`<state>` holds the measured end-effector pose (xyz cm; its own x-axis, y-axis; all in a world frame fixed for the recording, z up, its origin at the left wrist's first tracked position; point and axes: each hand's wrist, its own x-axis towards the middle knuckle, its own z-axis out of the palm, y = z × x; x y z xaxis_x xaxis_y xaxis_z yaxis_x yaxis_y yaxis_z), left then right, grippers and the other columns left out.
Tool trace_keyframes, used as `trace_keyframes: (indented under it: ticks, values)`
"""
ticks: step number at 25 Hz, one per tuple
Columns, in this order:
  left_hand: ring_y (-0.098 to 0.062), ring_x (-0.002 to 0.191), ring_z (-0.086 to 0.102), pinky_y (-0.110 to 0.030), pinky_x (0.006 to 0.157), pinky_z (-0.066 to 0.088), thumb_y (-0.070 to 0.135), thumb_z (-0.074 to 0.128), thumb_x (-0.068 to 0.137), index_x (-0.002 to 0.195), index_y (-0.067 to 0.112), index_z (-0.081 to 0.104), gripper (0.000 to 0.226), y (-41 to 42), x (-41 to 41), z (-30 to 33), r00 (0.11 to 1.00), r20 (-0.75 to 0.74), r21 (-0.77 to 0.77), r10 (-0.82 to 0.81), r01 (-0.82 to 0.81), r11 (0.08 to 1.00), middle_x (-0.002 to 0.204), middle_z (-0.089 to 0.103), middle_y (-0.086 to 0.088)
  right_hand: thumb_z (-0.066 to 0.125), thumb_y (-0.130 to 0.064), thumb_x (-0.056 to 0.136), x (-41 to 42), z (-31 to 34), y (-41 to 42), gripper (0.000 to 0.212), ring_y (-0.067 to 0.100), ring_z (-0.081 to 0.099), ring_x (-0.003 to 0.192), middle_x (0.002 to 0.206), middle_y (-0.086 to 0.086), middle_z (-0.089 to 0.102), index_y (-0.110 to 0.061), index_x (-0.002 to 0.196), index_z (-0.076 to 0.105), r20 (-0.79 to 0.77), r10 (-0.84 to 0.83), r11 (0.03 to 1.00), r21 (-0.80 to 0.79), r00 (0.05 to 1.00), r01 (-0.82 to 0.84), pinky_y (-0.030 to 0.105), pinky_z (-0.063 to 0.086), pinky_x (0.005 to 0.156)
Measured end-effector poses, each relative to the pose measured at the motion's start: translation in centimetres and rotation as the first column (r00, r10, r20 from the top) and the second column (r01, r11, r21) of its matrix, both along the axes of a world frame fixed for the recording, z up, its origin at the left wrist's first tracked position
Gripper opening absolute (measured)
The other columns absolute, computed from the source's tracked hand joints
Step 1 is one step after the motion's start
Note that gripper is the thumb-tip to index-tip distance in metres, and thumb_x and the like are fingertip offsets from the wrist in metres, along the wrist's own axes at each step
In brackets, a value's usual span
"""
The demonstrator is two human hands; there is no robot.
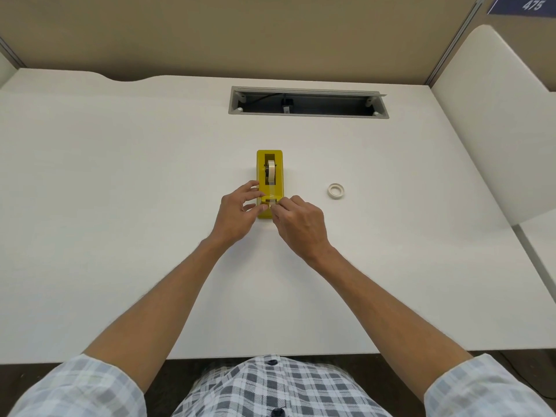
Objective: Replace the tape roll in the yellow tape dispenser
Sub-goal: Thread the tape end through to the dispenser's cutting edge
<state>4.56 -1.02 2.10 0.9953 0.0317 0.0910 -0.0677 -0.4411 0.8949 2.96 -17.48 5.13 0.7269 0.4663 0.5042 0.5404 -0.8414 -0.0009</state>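
head cam: right hand (296, 222) pinches the tape end at the yellow dispenser (270, 173) cutter, left hand (239, 210) fingers loosely spread, steadying its side; spare roll (336, 190) well off right.

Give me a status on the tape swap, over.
Both hands at dispenser cutter end; right hand pinching tape end, left hand steadying. Roll seated in dispenser. Other roll flat on desk, right. Nothing blocking.

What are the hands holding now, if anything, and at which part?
The right hand pinches the free end of the tape at the cutter end of the yellow dispenser. The left hand steadies that same end with its fingers.
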Motion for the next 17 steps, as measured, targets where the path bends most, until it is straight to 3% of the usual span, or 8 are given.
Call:
trace_keyframes:
  ticks: [17]
  values:
    - [-0.009,0.109,0.057,-0.001,0.076,0.047,0.009,0.070,0.086,0.113,0.007,0.071,0.028,-0.4,-0.1,0.3,1.000,0.019,-0.016,0.023,-0.023,1.000,0.136,0.058,-0.003,0.079,-0.009,0.079,1.1,-1.1,0.1,0.016,0.020,0.057,0.053,0.063,0.000,0.064,-0.013,0.068,0.068,0.066,0.014,1.000,0.013,0.998,-0.015,0.025,0.037,0.040]
